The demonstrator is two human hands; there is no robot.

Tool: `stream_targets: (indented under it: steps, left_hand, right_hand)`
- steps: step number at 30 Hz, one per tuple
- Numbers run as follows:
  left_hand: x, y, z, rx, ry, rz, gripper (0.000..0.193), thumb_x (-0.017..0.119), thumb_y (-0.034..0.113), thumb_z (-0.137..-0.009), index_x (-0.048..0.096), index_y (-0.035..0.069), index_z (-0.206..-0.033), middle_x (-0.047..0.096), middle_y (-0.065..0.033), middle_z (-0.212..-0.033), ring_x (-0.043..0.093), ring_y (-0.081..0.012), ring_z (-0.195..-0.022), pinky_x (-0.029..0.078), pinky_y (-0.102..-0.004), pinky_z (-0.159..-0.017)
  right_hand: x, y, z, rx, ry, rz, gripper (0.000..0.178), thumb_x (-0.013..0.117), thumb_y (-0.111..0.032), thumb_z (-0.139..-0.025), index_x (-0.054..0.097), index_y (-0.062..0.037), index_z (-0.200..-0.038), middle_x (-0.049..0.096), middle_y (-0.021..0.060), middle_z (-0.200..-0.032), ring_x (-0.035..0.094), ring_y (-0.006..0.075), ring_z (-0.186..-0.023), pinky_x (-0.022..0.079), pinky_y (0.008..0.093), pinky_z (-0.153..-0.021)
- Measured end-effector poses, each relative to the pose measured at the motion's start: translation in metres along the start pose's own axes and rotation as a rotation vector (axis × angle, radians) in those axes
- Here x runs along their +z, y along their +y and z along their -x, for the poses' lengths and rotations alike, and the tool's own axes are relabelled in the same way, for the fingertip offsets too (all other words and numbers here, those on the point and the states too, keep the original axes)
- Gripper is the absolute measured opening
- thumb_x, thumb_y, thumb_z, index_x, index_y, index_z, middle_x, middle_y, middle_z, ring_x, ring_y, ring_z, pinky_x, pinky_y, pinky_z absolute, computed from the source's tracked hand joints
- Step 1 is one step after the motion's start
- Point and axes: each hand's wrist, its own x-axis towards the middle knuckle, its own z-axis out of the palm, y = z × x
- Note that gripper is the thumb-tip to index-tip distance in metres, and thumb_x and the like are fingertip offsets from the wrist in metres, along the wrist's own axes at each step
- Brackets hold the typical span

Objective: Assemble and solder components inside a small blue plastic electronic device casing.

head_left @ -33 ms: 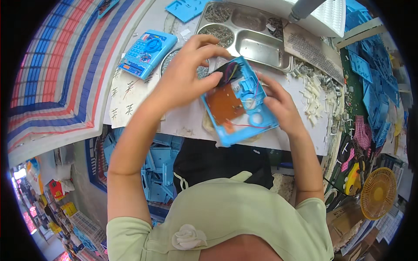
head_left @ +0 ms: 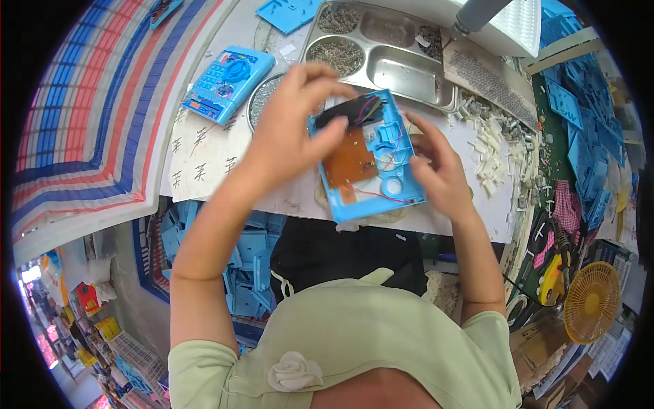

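An opened blue plastic case half (head_left: 368, 208) is tilted above the table, its inside facing up. A brown board (head_left: 351, 163), thin coloured wires (head_left: 368, 110) and a round white ring (head_left: 393, 186) show inside it. My right hand (head_left: 441, 178) grips its right edge, fingers partly hidden behind. My left hand (head_left: 289, 129) is curled at the upper left corner, its thumb over a flat black part (head_left: 344, 116) and its fingers arching above. The thumb is smeared by motion. A closed blue toy with buttons (head_left: 228, 83) lies to the left.
A steel compartment tray (head_left: 449, 95) with small screws stands behind the case. Beside my left hand is a round dish (head_left: 262, 102) of small metal pieces. White plastic pieces (head_left: 489, 153) are heaped on the right. Blue shells (head_left: 582, 157) and a yellow fan (head_left: 591, 303) stand farther right.
The case has turned slightly and shifted a little left. The black part sits farther left, showing more of the wires. My left hand has moved slightly left, and my right hand still grips the edge.
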Motion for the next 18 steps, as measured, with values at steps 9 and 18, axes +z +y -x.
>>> stream_targets:
  steps: [9,18]
  left_hand:
    - [0.066,0.015,0.079,0.148,-0.135,-0.174,0.027,0.079,0.013,-0.077,0.068,0.007,-0.101,0.064,-0.0087,-0.104,0.064,-0.0304,-0.097,0.052,-0.0409,-0.089]
    - [0.067,0.019,0.074,0.133,-0.168,-0.181,0.018,0.072,0.002,-0.075,0.065,0.005,-0.091,0.06,-0.0099,-0.087,0.064,-0.031,-0.085,0.056,-0.0398,-0.081]
  right_hand:
    - [0.007,0.025,0.014,-0.351,0.277,0.756,0.031,0.072,-0.006,-0.075,0.072,-0.0068,-0.106,0.063,0.0116,-0.095,0.061,0.0288,-0.085,0.05,0.0374,-0.076]
    - [-0.04,0.016,0.005,-0.32,-0.013,0.829,0.028,0.073,0.0,-0.072,0.071,-0.007,-0.099,0.065,0.0098,-0.099,0.064,0.03,-0.094,0.054,0.0395,-0.077]
